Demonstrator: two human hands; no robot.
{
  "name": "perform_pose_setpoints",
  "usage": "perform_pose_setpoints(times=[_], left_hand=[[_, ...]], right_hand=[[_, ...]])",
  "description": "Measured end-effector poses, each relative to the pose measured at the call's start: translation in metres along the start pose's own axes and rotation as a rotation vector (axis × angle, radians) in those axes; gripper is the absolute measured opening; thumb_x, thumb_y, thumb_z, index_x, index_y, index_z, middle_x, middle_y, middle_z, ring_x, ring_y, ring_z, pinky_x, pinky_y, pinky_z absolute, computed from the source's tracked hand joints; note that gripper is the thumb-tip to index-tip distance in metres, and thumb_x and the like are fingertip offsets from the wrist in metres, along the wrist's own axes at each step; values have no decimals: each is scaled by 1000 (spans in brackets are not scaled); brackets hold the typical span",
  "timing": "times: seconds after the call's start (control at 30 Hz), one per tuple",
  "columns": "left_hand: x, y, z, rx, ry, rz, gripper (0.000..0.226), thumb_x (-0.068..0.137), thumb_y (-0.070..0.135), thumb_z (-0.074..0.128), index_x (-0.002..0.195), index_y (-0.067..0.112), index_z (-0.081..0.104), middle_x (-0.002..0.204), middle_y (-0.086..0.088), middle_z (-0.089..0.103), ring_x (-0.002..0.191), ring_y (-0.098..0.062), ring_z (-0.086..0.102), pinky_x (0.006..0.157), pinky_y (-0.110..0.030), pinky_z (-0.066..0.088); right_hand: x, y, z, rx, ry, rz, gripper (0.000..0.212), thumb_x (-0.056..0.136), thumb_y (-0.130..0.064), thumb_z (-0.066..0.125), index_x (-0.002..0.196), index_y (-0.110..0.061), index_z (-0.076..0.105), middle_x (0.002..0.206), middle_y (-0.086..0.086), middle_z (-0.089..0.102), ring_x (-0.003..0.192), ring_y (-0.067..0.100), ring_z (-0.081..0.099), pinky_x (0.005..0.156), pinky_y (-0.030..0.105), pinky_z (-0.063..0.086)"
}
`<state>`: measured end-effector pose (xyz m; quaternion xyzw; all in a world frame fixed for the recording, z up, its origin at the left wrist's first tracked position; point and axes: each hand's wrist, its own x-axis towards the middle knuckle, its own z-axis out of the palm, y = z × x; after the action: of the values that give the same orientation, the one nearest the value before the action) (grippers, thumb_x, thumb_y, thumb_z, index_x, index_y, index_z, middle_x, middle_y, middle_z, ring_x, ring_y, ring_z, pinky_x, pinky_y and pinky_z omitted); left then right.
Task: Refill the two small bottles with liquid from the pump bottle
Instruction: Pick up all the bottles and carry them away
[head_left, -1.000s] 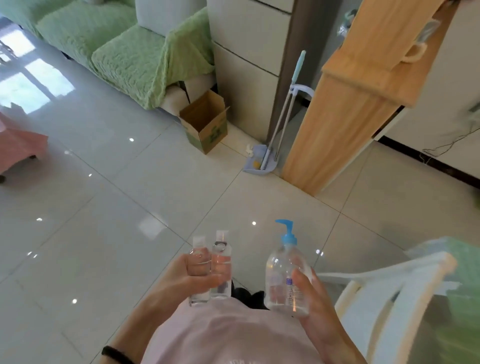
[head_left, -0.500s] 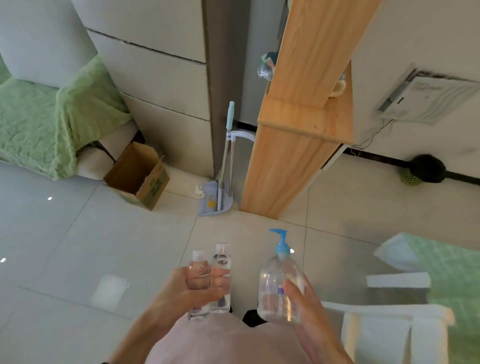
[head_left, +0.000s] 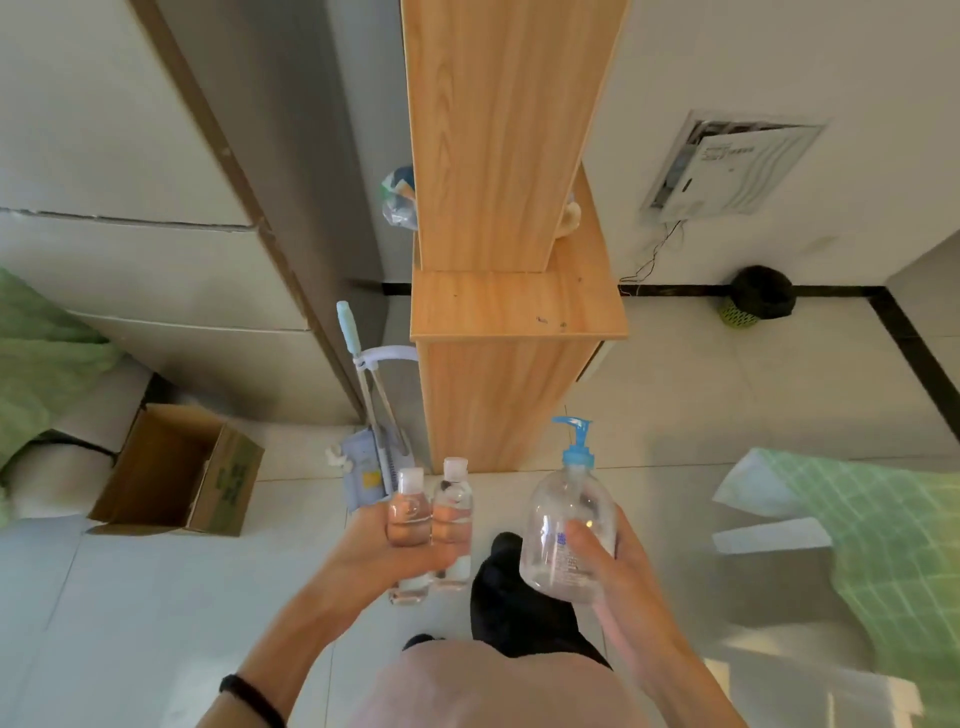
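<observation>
My left hand grips two small clear bottles side by side, both upright with pale caps: the left small bottle and the right small bottle. My right hand holds a clear pump bottle with a blue pump head, upright, with a little clear liquid at its bottom. All three are carried in front of my body above the tiled floor.
A tall wooden shelf unit stands straight ahead. A dustpan and broom lean left of it, with an open cardboard box further left. A black bin sits by the wall. A green checked cloth lies at right.
The view has turned right and moved closer to the wooden shelf unit. Both hands keep the same hold on their bottles.
</observation>
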<state>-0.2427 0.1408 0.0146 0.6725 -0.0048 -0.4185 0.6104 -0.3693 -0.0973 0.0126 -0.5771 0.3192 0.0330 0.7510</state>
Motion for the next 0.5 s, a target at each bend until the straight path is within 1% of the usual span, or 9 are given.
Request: perform_pose_setpoints(times=[0.07, 0.13, 0.23, 0.27, 0.33, 0.37, 0.4, 0.47, 0.5], left_hand=[[23, 12, 2, 30, 37, 4, 30, 78, -2, 86, 106, 7, 80, 106, -15, 80, 103, -27, 78, 87, -31, 63], [47, 25, 7, 33, 73, 0, 29, 79, -4, 86, 106, 4, 79, 106, -17, 80, 104, -29, 77, 91, -34, 63], [81, 51, 14, 71, 113, 5, 28, 81, -4, 84, 108, -2, 76, 106, -18, 79, 104, -28, 77, 97, -41, 61], [93, 60, 16, 90, 124, 12, 28, 81, -5, 83, 108, -6, 73, 104, -18, 79, 102, -25, 78, 96, -39, 61], [118, 78, 20, 112, 140, 34, 29, 81, -7, 82, 105, -15, 68, 95, -11, 79, 95, -16, 78, 87, -29, 61], [131, 88, 22, 121, 161, 48, 26, 81, -7, 82, 103, -13, 70, 94, -8, 79, 93, -15, 78, 84, -27, 60], [143, 97, 24, 133, 192, 64, 24, 80, -6, 83, 102, -6, 74, 96, -8, 80, 94, -17, 78, 85, -31, 60], [166, 116, 26, 153, 243, 100, 25, 79, -5, 85, 101, 3, 78, 101, -15, 80, 99, -27, 78, 91, -40, 61], [176, 124, 25, 165, 262, 118, 26, 78, -4, 86, 101, 5, 78, 101, -16, 79, 99, -28, 78, 91, -41, 62]], right_hand=[[26, -16, -9, 0, -18, 12, 58, 72, -51, 83, 127, -43, 69, 126, 3, 76, 116, 20, 73, 103, 46, 54], [53, -35, -20, -18, -31, 25, 58, 68, -53, 87, 123, -43, 72, 122, 2, 78, 114, 20, 75, 97, 42, 56], [93, -66, -36, -81, -64, 21, 67, 62, -62, 91, 123, -45, 72, 121, -3, 78, 114, 17, 74, 97, 39, 54], [107, -76, -41, -105, -70, 15, 66, 63, -60, 90, 124, -44, 71, 121, -5, 78, 114, 15, 74, 96, 37, 55], [137, -95, -51, -147, -79, -5, 65, 63, -56, 88, 125, -44, 70, 119, -9, 78, 113, 11, 74, 91, 32, 56], [151, -104, -55, -174, -85, -18, 65, 62, -55, 89, 124, -45, 70, 119, -11, 78, 112, 9, 74, 88, 29, 56], [164, -114, -58, -209, -96, -34, 64, 62, -54, 89, 122, -47, 70, 118, -12, 78, 110, 6, 74, 86, 27, 56], [188, -130, -62, -265, -113, -71, 61, 60, -50, 90, 118, -49, 70, 116, -15, 77, 108, 2, 73, 84, 22, 55], [199, -137, -64, -282, -114, -92, 63, 59, -47, 91, 118, -47, 69, 116, -15, 77, 109, 2, 72, 83, 22, 56]])
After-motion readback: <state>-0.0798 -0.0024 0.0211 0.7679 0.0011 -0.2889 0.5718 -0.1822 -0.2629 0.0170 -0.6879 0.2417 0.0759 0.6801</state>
